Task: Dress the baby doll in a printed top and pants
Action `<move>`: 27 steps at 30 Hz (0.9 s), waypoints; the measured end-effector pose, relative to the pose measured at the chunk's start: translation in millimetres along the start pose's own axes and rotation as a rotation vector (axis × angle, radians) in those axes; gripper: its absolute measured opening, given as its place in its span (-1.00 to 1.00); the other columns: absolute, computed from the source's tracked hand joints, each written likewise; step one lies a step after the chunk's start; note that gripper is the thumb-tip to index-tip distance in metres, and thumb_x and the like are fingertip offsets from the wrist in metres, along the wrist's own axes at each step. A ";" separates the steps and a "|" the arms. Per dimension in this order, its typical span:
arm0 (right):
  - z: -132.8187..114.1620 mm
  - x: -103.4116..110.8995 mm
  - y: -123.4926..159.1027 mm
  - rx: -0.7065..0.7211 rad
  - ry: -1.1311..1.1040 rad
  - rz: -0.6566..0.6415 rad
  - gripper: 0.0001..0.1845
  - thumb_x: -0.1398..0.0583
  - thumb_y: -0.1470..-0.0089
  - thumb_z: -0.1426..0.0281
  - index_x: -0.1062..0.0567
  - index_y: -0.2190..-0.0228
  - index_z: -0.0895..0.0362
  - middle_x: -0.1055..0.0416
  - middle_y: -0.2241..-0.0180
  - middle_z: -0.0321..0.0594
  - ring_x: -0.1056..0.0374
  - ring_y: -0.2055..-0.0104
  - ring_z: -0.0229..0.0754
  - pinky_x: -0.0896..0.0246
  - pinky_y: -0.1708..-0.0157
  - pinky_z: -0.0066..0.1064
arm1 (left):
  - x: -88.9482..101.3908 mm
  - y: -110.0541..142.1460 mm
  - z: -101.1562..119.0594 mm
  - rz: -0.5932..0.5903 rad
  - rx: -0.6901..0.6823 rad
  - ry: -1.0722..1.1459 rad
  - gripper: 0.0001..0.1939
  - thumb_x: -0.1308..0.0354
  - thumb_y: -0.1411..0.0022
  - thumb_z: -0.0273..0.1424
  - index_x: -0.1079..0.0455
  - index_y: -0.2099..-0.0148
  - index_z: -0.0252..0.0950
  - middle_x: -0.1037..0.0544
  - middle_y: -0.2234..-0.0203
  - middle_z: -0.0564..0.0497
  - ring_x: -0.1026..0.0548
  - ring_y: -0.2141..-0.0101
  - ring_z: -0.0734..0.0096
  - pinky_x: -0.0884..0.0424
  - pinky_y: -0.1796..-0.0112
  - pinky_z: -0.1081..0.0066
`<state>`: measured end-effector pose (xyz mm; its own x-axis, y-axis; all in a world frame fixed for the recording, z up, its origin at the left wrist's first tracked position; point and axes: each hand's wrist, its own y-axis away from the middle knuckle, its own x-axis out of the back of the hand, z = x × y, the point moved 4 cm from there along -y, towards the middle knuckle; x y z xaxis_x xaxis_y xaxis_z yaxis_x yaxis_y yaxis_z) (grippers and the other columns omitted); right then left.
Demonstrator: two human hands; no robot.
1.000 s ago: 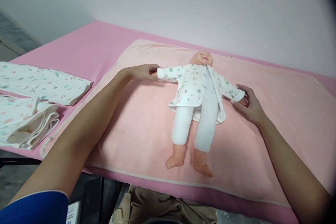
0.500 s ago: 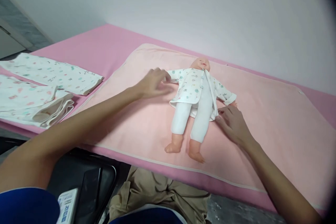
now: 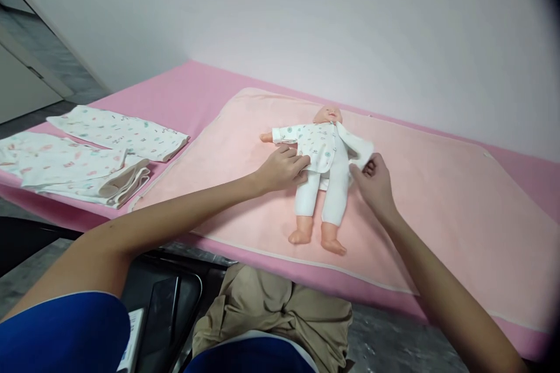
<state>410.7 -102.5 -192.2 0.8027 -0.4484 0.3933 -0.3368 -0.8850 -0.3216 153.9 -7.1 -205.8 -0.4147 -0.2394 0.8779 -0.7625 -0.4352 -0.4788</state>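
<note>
Jacket point(image 3: 312, 140): on doll point(image 3: 301, 232); front not yet closed.
Left hand point(image 3: 283, 168): curled at hem point(image 3: 321, 171), grip unclear.
Right hand point(image 3: 374, 183): pinching lifted panel point(image 3: 359, 148).

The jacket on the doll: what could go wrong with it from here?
The right hand holds one front flap of the jacket turned outward, so a tug might stretch it. That flap hides one arm of the doll, which could get caught. The left hand holds the opposite hem, so uneven pulling might slide the doll on the blanket.
</note>
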 end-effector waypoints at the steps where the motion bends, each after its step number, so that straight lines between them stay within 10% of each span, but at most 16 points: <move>1: -9.5 -6.1 4.4 0.139 0.108 -0.072 -0.84 -0.30 -0.21 0.33 -0.44 0.18 0.01 -0.41 0.27 -0.25 -0.35 0.26 -0.09 -0.34 0.19 -0.20 | 0.3 2.7 0.0 -0.005 -0.015 -0.010 -0.84 -0.03 -0.42 -0.35 -0.45 0.18 -0.17 -0.52 0.49 -0.11 -0.48 0.34 0.05 -0.34 0.17 0.07; 6: -8.4 -14.4 30.4 0.526 0.411 -0.308 -0.74 -0.16 -0.26 0.51 -0.57 0.11 -0.01 -0.45 0.14 -0.10 -0.42 0.09 0.06 -0.39 0.05 -0.04 | 1.7 28.5 -11.6 -0.053 -0.017 -0.006 -0.86 -0.09 -0.40 -0.30 -0.44 0.18 -0.19 -0.56 0.44 -0.12 -0.47 0.37 0.11 -0.32 0.21 0.09; 12: 33.3 15.5 37.3 0.434 0.392 -0.157 -0.61 -0.26 -0.29 0.31 -0.46 -0.13 -0.05 -0.49 0.02 -0.05 -0.45 0.01 0.12 -0.45 -0.04 0.07 | 3.1 33.3 -19.1 -0.059 0.093 0.121 -0.68 -0.21 -0.36 -0.12 -0.40 0.00 -0.21 -0.64 0.16 -0.18 -0.58 0.14 -0.02 -0.38 0.10 0.06; 19: 50.2 10.0 43.2 0.098 0.473 -0.309 -0.75 -0.28 -0.19 0.28 -0.26 0.30 -0.02 -0.38 0.46 -0.32 -0.36 0.39 -0.03 -0.21 0.38 -0.23 | -11.5 23.5 -20.0 -0.045 0.351 0.357 -0.74 -0.19 -0.41 -0.13 -0.24 0.13 -0.15 -0.59 0.38 0.00 -0.55 0.33 0.12 -0.37 0.24 0.18; 27: 16.9 12.9 51.1 0.300 0.518 -0.264 -0.76 -0.27 -0.25 0.21 -0.29 0.26 -0.03 -0.38 0.38 -0.23 -0.32 0.34 0.00 -0.21 0.32 -0.15 | 12.7 35.1 -1.5 -0.031 0.198 0.316 -0.73 -0.25 -0.30 -0.18 -0.27 0.11 -0.16 -0.58 0.31 -0.03 -0.51 0.29 0.13 -0.45 0.15 0.08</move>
<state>412.1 -151.4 -218.1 0.4735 -0.2895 0.8319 0.0516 -0.9337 -0.3543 121.2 -24.1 -211.4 -0.5492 0.0427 0.8346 -0.6792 -0.6046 -0.4160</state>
